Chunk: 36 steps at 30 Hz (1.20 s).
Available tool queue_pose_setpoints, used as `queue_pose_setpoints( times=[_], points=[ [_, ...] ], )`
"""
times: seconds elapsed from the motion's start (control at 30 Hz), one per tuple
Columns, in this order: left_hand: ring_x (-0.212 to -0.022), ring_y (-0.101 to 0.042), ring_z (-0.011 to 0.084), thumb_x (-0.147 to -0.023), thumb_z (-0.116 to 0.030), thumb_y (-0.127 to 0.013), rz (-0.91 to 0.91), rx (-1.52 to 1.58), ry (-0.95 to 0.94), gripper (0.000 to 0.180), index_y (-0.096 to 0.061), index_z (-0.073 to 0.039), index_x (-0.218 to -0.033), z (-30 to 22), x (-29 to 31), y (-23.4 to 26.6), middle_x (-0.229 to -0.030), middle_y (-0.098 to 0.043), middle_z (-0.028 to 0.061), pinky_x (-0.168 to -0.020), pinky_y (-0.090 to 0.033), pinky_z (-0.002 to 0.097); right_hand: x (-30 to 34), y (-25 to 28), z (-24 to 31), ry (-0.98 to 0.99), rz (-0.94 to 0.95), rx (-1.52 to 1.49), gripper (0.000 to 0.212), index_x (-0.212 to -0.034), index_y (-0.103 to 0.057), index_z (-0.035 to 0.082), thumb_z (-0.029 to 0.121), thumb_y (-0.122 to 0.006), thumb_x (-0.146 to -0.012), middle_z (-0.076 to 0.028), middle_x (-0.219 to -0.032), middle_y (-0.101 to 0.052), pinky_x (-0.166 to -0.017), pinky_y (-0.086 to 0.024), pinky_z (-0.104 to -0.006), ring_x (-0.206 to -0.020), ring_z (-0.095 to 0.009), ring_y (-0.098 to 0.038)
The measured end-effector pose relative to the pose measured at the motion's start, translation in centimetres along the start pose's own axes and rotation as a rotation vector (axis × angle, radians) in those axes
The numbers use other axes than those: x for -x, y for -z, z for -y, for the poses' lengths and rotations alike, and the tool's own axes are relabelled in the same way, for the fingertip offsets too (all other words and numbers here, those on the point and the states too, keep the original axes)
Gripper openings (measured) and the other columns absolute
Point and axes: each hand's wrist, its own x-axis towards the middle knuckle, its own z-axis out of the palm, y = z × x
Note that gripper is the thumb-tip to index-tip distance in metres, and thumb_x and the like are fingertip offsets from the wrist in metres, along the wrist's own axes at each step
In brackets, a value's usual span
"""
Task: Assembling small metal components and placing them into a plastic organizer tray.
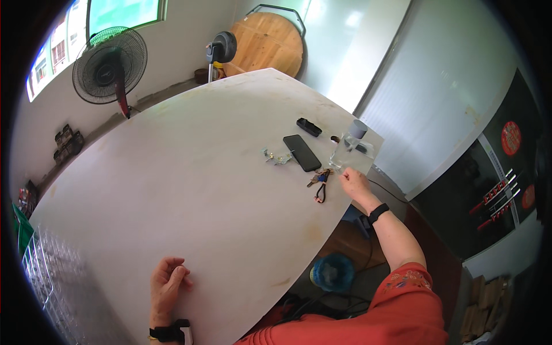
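My right hand [355,185] reaches over the table's right side, its fingers curled closed. Any object inside that grip is hidden. Just beyond the fingertips stands a clear bottle [342,150] with a grey cap; I cannot tell whether they touch. Left of this hand lies a bunch of keys [321,183] with a black loop. Beside the keys is a black smartphone [302,153], and left of that are several small metal pieces [277,157]. My left hand [167,283] rests near the front of the table, fingers loosely curled in, with nothing visible in them.
A black oblong case [309,127] lies behind the phone on the white table [201,190]. A wire rack [43,270] is at the left edge. Below the right edge sits a blue bin [333,272]. Two fans, one a black pedestal fan [110,66], stand beyond the table.
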Motion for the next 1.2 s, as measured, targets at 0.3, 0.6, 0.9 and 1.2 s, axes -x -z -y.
queue_pose_setpoints(
  times=[0.3,0.6,0.9,1.2],
  points=[
    [-0.063,-0.061,0.0139,-0.1,-0.009,-0.056,-0.057,-0.07,-0.031,0.017,-0.057,0.004,-0.112,-0.4,0.1,-0.4,-0.086,-0.063,0.0087,-0.057,-0.052,0.027,-2.3,-0.7,-6.9,-0.175,-0.031,0.079,0.021,-0.091,-0.068,0.008,0.026,-0.058,-0.087,-0.016,-0.095,-0.071,-0.078,-0.052,-0.0486,-0.091,-0.038,-0.067],
    [-0.062,-0.061,0.0147,-0.101,-0.007,-0.054,-0.115,-0.045,-0.049,0.014,-0.057,0.003,-0.11,0.5,0.0,-0.5,-0.086,-0.063,0.0091,-0.056,-0.052,0.0276,-4.5,-2.0,-7.6,-0.192,-0.073,0.066,0.021,-0.093,-0.069,0.009,0.027,-0.058,-0.088,-0.017,-0.096,-0.071,-0.081,-0.053,-0.0477,-0.093,-0.038,-0.067],
    [-0.059,-0.058,0.0128,-0.101,-0.009,-0.052,-0.142,-0.107,-0.084,0.014,-0.056,0.001,-0.11,-0.1,0.4,-1.3,-0.085,-0.062,0.0079,-0.052,-0.05,0.0258,-6.8,-1.4,-9.9,-0.376,-0.209,0.023,0.024,-0.096,-0.069,0.008,0.026,-0.053,-0.092,-0.018,-0.099,-0.071,-0.082,-0.054,-0.05,-0.096,-0.039,-0.067],
    [-0.069,-0.061,0.0119,-0.101,-0.008,-0.057,-0.173,0.005,0.037,0.015,-0.062,-0.002,-0.114,0.3,0.7,-1.2,-0.086,-0.065,0.0051,-0.06,-0.05,0.0241,-10.6,-1.1,-14.4,-0.602,-0.37,-0.05,0.027,-0.098,-0.068,0.007,0.028,-0.052,-0.093,-0.018,-0.104,-0.071,-0.084,-0.053,-0.0501,-0.098,-0.039,-0.067]
  ],
)
